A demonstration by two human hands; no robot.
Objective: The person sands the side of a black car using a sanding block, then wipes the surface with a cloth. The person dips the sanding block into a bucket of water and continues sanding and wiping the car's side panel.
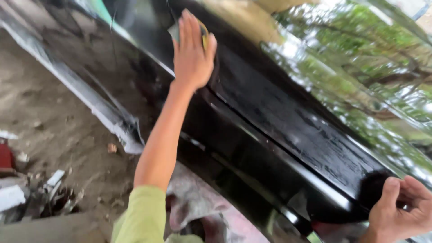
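Bodywork comes first: one glossy black car panel runs lengthwise from upper left to lower right. One left hand lies flat on its upper end, pressing one yellow-edged sanding pad beneath the palm. One right hand, well apart, curls over the panel's lower edge, gripping it.

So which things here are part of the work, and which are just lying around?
In use:
left hand
sanding pad under it
black car panel
right hand on the panel's edge

Lying about:
scrap debris on the dirt ground
red object
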